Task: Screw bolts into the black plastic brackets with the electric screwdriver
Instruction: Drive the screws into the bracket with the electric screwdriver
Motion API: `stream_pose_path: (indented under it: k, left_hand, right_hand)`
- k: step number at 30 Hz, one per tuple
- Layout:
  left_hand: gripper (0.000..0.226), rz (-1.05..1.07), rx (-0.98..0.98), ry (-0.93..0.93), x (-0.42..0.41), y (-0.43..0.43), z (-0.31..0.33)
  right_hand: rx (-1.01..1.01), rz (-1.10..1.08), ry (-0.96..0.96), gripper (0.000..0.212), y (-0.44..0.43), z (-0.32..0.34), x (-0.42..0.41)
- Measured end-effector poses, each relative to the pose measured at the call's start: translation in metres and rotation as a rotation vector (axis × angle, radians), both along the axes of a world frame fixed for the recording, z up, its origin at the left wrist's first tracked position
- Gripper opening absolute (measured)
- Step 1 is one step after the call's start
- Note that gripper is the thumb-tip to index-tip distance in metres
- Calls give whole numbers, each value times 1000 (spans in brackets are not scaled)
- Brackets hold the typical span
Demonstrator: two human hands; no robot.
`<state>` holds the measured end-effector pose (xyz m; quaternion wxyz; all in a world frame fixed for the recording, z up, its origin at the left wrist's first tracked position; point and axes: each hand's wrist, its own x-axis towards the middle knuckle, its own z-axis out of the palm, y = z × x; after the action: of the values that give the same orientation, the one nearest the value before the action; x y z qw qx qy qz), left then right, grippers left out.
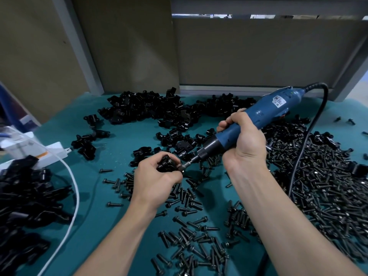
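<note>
Black plastic bracket [166,162], mid-table, looks light, stiff and a bit slick, so the left hand [157,178] wraps it whole. Right hand [243,140] clamps the blue electric screwdriver [264,114] mid-barrel, angled in from 2 o'clock. Loose bolts [318,186] are piled at 3.

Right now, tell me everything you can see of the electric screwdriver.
The electric screwdriver is a blue, plastic-looking barrel with a white label, a black collar, a knurled chuck and a thin metal bit. It slants down-left, off the table. The right hand wraps its lower barrel; a black cord leaves its top end and trails down over the bolts. The bit tip meets the black bracket held in the left hand.
</note>
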<state>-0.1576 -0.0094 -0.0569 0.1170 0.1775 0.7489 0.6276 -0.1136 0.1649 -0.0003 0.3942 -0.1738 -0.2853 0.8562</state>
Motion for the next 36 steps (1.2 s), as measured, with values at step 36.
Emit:
stream_pose_path:
  k: [36]
  left_hand:
    - [33, -108, 72, -324, -9, -8, 10]
  right_hand:
    - [100, 343, 173, 19, 27, 15, 22]
